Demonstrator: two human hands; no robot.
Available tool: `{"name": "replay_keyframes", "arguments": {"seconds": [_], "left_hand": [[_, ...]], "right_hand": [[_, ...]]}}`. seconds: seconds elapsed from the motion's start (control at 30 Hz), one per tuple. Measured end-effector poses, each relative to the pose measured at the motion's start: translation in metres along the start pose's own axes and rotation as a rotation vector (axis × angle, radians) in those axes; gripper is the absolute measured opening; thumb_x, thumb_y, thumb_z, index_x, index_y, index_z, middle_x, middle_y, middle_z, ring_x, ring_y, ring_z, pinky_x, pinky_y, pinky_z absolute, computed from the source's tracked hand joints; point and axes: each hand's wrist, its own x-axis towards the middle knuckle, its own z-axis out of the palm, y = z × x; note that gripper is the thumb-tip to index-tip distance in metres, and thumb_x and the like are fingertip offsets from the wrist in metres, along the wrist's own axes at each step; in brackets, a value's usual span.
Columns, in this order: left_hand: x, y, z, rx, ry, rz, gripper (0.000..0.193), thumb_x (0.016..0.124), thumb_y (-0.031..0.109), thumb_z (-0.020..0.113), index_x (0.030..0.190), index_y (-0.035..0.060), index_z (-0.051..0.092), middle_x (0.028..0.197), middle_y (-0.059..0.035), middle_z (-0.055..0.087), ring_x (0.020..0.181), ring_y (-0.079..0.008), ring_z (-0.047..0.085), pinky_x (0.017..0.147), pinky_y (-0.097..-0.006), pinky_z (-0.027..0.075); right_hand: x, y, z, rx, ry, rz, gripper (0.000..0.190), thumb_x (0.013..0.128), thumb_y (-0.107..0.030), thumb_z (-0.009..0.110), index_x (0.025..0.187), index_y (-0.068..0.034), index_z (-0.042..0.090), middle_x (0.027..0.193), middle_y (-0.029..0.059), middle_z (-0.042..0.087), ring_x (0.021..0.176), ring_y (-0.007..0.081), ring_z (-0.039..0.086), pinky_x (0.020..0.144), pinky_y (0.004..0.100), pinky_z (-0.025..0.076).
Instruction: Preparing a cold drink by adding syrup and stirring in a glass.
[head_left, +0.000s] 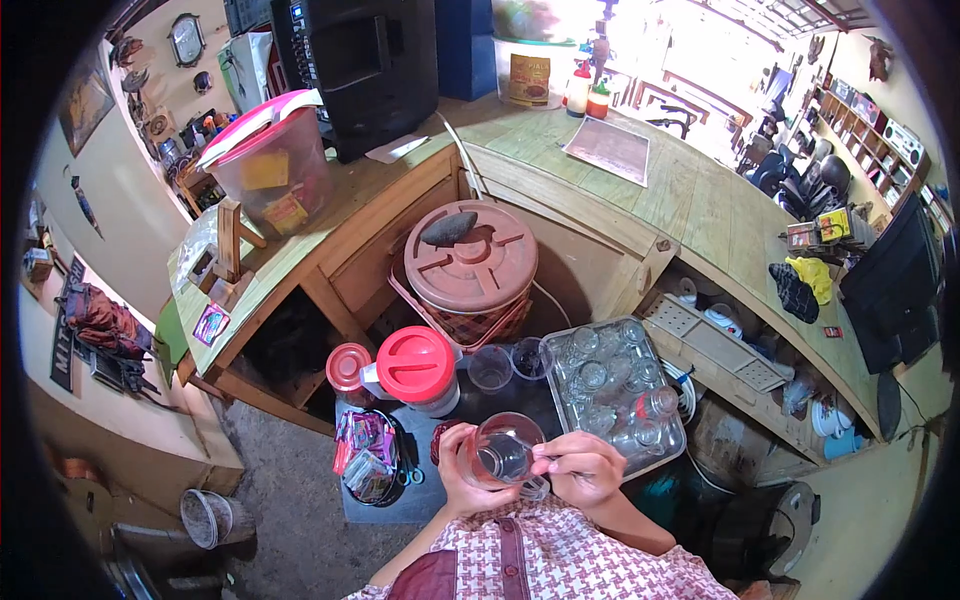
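Note:
Near my chest, my left hand (474, 474) is wrapped around a clear glass mug (504, 450), tilted so that its open mouth faces up. On its right side, my right hand (581, 469) has thumb and fingertips pinched at the rim; whether they hold a small thing there, I cannot tell. Just beyond the mug stand a white pitcher with a red lid (416, 364), a jar with a red lid (349, 367) and two clear cups (490, 367). A metal tray (666, 459) of upturned glassware lies to the right. A basket of sachets (369, 450) is at the left.
A large drink cooler with a reddish lid (472, 259) stands ahead, a dark stone on it. A wooden counter (697, 217) curves around, with a black loudspeaker (367, 67) and a plastic tub (274, 172). Scissors (411, 475) lie beside the basket. A shelf (716, 341) is at the right.

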Motion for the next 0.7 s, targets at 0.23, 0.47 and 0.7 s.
{"name": "replay_keyframes", "arguments": {"seconds": [0.23,0.47,0.7], "left_hand": [[0.003,0.004,-0.004,-0.070,-0.011,-0.064,0.094,0.045,0.014,0.086,0.123,0.0043,0.034,0.120,-0.0097,0.037,0.108,-0.0201,0.049,0.086,-0.0340,0.046],[0.003,0.008,-0.002,-0.208,-0.081,-0.121,0.095,0.049,0.017,0.085,0.127,0.0032,0.032,0.121,-0.0116,0.043,0.108,-0.0211,0.050,0.089,-0.0352,0.045],[-0.001,0.001,-0.007,-0.360,-0.211,-0.228,0.100,0.051,0.020,0.086,0.131,0.0029,0.029,0.123,-0.0126,0.045,0.107,-0.0211,0.050,0.087,-0.0367,0.047]], "right_hand": [[-0.003,-0.004,-0.010,0.059,0.226,-0.005,0.023,0.072,0.006,0.070,0.082,-0.003,0.052,0.079,0.0134,0.065,0.066,0.0226,0.067,0.055,0.0282,0.054],[-0.005,-0.002,-0.004,0.101,0.016,0.146,0.020,0.070,0.010,0.068,0.081,-0.001,0.055,0.079,0.0146,0.065,0.069,0.0233,0.067,0.057,0.0289,0.055],[0.005,0.002,-0.004,0.118,0.050,0.148,0.019,0.075,0.012,0.062,0.080,-0.002,0.050,0.076,0.0160,0.064,0.066,0.0193,0.065,0.057,0.0283,0.055]]}}
